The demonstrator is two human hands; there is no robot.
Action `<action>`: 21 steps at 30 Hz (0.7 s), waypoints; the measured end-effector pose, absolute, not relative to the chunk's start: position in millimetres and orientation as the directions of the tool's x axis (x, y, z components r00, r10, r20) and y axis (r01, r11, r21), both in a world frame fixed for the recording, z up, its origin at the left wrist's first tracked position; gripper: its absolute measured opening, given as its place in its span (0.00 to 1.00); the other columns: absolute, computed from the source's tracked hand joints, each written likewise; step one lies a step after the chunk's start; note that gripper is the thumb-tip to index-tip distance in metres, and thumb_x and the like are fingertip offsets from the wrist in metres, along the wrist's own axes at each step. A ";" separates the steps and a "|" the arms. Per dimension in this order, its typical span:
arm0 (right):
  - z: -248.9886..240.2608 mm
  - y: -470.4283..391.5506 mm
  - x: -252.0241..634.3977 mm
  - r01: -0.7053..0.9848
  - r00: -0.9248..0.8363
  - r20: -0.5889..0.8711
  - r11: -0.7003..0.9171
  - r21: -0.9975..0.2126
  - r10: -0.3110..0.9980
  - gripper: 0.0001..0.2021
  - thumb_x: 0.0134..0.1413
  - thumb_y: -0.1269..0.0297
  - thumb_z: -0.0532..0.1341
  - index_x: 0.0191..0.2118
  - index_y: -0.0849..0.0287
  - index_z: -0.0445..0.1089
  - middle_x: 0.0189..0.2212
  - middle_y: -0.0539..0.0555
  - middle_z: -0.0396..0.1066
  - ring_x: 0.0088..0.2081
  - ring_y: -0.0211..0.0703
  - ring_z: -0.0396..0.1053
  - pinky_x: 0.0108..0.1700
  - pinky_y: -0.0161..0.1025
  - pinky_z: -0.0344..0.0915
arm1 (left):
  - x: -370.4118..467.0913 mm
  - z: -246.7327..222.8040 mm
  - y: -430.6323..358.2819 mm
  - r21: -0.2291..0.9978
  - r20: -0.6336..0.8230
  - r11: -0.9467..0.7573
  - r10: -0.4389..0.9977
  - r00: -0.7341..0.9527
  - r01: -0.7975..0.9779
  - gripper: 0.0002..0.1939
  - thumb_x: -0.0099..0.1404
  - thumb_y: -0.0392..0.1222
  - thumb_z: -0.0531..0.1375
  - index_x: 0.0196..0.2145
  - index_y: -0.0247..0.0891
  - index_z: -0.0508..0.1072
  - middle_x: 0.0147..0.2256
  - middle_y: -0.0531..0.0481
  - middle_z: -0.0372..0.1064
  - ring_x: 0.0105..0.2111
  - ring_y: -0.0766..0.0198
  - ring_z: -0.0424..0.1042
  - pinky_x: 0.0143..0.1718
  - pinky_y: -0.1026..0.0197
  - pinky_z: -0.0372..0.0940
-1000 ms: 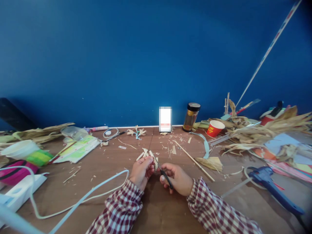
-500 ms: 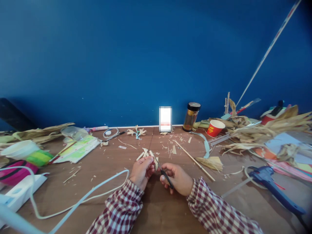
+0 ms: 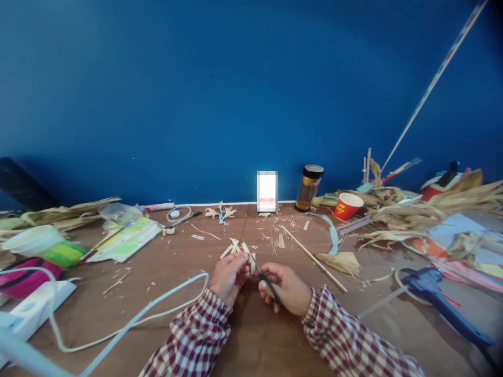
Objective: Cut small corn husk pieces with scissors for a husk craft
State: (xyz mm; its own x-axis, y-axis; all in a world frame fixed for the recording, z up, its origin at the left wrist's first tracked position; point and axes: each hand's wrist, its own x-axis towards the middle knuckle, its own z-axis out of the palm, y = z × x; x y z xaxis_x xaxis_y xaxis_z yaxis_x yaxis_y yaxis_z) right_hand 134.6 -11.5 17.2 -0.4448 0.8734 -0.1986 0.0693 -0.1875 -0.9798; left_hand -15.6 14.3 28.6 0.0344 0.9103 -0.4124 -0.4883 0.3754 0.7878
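Between its fingertips my left hand pinches a pale strip of corn husk. My right hand is closed around the black handles of a pair of scissors, whose blades point up and left toward that strip. Whether the blades touch it I cannot make out. Just beyond my left fingers lie more cut husk strips. Small pale scraps are scattered over the brown table past both hands. A thin stick lies slanted on the right, beside a broader piece of husk.
To the right are a blue glue gun, a red paper cup, a lidded jar and heaped dry husks. A white cable loops at left near a power strip. A small husk flower lies at the back.
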 end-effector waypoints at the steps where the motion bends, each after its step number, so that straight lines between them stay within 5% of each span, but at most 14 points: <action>1: 16.9 -11.5 134.6 0.067 -0.446 -0.197 -0.187 -0.980 0.873 0.18 0.45 0.56 0.60 0.41 0.60 0.62 0.22 0.47 0.64 0.20 0.32 0.63 0.14 0.26 0.61 | -15.6 28.6 14.3 0.788 -0.412 0.377 0.910 0.039 -0.487 0.02 0.55 0.32 0.59 0.25 0.32 0.69 0.18 0.54 0.65 0.15 0.75 0.63 0.16 0.73 0.63; 21: 15.5 -10.6 134.3 0.078 -0.426 -0.218 -0.204 -0.976 0.878 0.19 0.43 0.56 0.61 0.41 0.60 0.62 0.21 0.46 0.63 0.19 0.32 0.62 0.13 0.26 0.60 | -16.7 28.1 14.4 0.782 -0.401 0.367 0.915 0.045 -0.504 0.04 0.51 0.34 0.63 0.24 0.31 0.70 0.18 0.54 0.65 0.15 0.75 0.64 0.16 0.74 0.63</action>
State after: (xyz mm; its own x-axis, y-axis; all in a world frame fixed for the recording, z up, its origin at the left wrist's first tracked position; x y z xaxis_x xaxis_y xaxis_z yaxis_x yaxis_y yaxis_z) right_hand 134.3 -10.6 15.5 -0.4264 0.8779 -0.2177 0.0783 -0.2040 -0.9758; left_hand -16.7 14.4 28.1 0.0450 0.9151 -0.4008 -0.5045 0.3671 0.7815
